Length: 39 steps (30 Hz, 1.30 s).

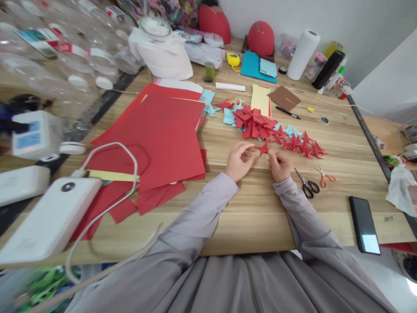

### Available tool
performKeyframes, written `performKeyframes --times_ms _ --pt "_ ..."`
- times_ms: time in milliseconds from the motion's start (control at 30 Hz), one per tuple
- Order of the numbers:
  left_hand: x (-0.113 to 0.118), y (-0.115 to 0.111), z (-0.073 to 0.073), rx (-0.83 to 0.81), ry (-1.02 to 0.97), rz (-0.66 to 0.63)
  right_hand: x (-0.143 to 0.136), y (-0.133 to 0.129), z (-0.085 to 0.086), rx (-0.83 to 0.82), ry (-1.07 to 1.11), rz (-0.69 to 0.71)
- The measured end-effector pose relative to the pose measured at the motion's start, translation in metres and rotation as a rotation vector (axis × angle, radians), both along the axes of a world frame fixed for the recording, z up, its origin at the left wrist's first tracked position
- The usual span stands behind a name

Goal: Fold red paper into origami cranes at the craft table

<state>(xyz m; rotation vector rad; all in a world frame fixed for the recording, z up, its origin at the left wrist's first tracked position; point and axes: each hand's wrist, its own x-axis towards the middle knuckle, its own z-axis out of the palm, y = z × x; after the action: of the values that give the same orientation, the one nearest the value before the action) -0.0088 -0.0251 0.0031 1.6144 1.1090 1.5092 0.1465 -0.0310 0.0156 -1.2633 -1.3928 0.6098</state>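
Note:
Between my two hands is a small red origami crane (pixel 262 149) with pointed tips. My left hand (pixel 240 161) pinches one of its points with thumb and forefinger. On the other side, the fingers of my right hand (pixel 280 165) are closed on another tip. Just beyond my hands lies a heap of red paper cranes (pixel 252 121), with light blue ones mixed in. More red cranes (pixel 304 144) trail off to the right. Black-handled scissors (pixel 306 184) and small orange-handled scissors (pixel 323 177) rest right of my right hand.
Large red paper sheets (pixel 169 139) cover the left of the table. A white power bank (pixel 52 213) with a cable lies at the left front, a phone (pixel 364 224) at the right. Behind are a black pen (pixel 288 112), brown paper (pixel 284 98) and a white roll (pixel 302 54).

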Motion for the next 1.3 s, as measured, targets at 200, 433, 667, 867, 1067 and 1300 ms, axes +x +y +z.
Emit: performKeyframes --times_ms 200,433,667,867,1067,1300 --pt "0.008 -0.009 -0.002 0.260 0.259 0.013 -0.007 -0.007 -0.004 0.137 -0.254 0.136" --pt "0.008 -0.005 0.004 -0.054 -0.061 0.026 -0.005 -0.012 -0.006 0.028 -0.137 0.240" --pt "0.009 -0.003 0.015 -0.461 -0.568 -0.011 -0.006 -0.001 -0.005 -0.020 0.195 0.094" --pt "0.006 -0.002 0.018 -0.504 -0.600 -0.031 -0.007 0.001 -0.006 -0.019 0.134 0.067" --pt "0.003 -0.004 0.020 -0.494 -0.414 -0.079 -0.009 0.002 -0.006 -0.205 0.323 0.292" --pt "0.002 -0.003 0.013 -0.518 -0.402 -0.159 -0.009 0.001 -0.003 -0.260 0.374 0.336"
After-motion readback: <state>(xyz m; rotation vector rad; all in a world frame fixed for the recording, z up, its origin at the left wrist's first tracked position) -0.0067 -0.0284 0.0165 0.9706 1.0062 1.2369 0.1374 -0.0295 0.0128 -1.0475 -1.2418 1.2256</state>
